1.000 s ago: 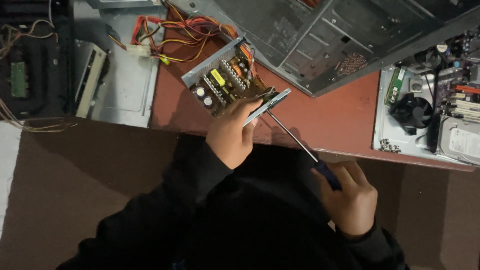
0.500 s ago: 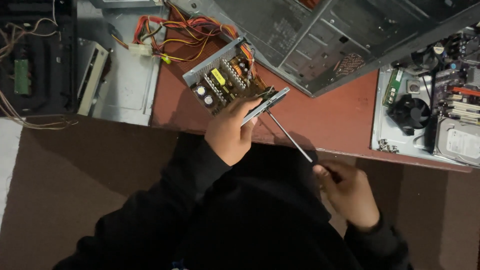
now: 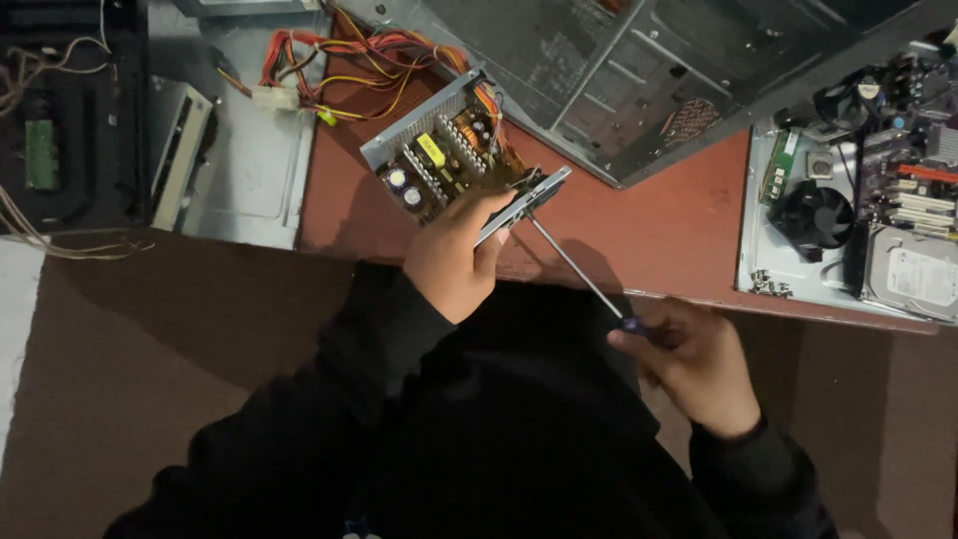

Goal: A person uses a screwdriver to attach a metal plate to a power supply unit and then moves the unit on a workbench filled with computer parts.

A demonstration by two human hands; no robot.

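Head view, power supply point(image 3: 439, 165) gripped left, screwdriver point(image 3: 574, 265) right

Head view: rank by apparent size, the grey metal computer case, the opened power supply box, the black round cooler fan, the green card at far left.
Largest to smallest as seen:
1. Grey metal computer case
2. Opened power supply box
3. Black round cooler fan
4. Green card

The fan and the card look close in size, so their order is unsure.

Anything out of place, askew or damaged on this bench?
Nothing looks broken or spilled. The opened power supply is tipped off the red table in the left hand, its circuit board bare and its coloured wires sprawling loose. The right hand holds a screwdriver to its casing.
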